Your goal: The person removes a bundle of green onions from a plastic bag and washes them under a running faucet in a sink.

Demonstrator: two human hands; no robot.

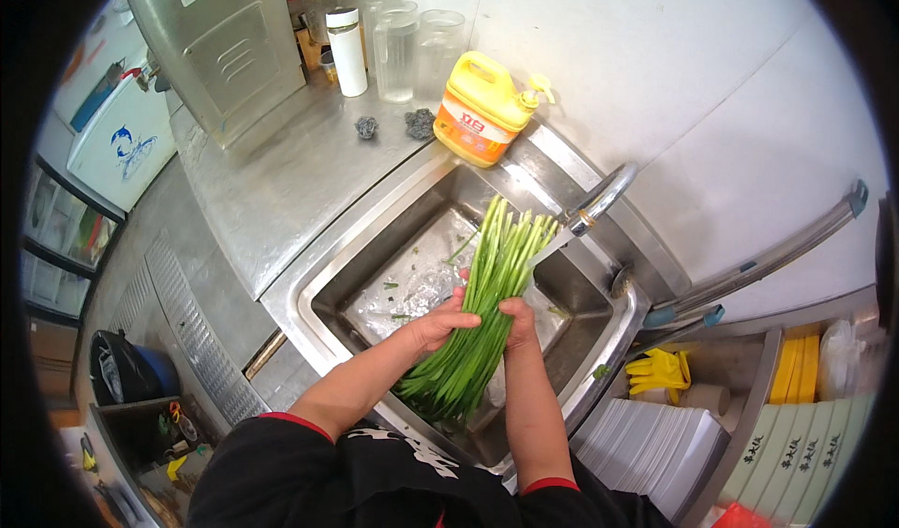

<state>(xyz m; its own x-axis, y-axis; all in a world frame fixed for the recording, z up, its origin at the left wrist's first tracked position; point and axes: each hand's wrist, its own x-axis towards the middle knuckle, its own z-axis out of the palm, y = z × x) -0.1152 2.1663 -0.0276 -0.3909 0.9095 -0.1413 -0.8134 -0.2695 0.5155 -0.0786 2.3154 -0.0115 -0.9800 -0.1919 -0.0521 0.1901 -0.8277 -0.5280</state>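
A thick bunch of green, long-leaved stalks point(484, 310), with pale cut ends pointing up and away from me, lies tilted across the stainless steel sink point(337, 345). My left hand point(444, 319) grips the bunch from its left side, thumb on top. On the right side my right hand point(518, 323) is closed around it, fingers partly hidden beneath. Water runs from the curved metal faucet point(593, 208) onto the stalks near their cut ends. Water and small green leaf scraps lie on the sink's bottom. The leafy ends hang towards me at the near side.
A yellow detergent jug point(480, 110) stands at the sink's back edge, beside two steel wool scrubbers point(420, 124). Clear pitchers point(397, 50) and a white bottle point(347, 54) stand behind on the metal counter point(281, 184). Right of the sink are yellow rubber gloves point(659, 371) and stacked paper point(642, 451).
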